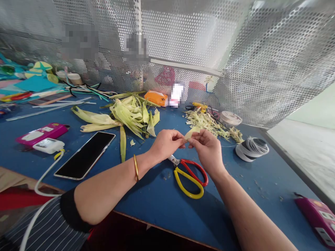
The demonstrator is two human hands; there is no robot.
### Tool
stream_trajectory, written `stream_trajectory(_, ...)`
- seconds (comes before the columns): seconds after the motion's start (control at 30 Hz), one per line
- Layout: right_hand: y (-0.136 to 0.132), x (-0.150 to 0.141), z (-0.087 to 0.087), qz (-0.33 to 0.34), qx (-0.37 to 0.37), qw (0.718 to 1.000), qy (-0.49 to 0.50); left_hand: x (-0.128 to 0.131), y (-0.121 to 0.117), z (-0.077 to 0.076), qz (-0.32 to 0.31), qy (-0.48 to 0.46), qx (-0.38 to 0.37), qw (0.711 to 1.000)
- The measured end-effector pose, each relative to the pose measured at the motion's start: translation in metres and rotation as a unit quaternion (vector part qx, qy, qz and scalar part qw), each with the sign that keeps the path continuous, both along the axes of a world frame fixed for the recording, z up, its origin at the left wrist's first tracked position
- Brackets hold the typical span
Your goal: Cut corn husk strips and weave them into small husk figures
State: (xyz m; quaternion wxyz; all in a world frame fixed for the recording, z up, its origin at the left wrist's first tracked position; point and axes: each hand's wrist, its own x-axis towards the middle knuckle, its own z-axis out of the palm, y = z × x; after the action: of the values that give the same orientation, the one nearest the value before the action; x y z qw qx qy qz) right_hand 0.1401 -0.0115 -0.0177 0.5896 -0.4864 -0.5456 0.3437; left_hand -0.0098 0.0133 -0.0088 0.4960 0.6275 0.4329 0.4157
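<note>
A small pale piece of corn husk (192, 132) is pinched between my two hands over the blue table. My left hand (169, 143), with a gold bangle at the wrist, grips its left end with thumb and finger. On the other end, the thumb and fingers of my right hand (206, 148) are closed. Scissors (190, 179) with one red and one yellow handle lie just below my hands, their blades partly hidden by my left hand. A heap of green corn husks (128, 113) lies beyond my left hand. Behind my right hand is a pile of shredded husk strips (206, 122).
Left of my arm lie a black-screened phone (86, 155), a white charger (49, 145) and a purple power strip (43, 133). A spool of grey-white thread (252, 149) stands at right, near a roll of tape (230, 118). An orange packet (156, 98) sits by the perforated screen (183, 38).
</note>
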Motion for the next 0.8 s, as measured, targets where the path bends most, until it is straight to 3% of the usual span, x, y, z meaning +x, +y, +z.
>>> stream_trajectory(0.23,0.0018,0.0023,0.0054,-0.007,-0.035,0.999,0.035,0.0010,-0.0002,0.0046,-0.037,-0.087,-0.107,0.990)
stream_trajectory(0.43,0.0001,0.0027,0.0095,0.001,-0.051,0.998,0.031,0.0000,0.0002,0.0028,-0.012,-0.049,-0.040,0.998)
stream_trajectory(0.8,0.0022,0.0028,0.0027,0.008,-0.036,0.999,0.033,0.0017,-0.0028,0.0085,0.005,-0.106,-0.093,0.990)
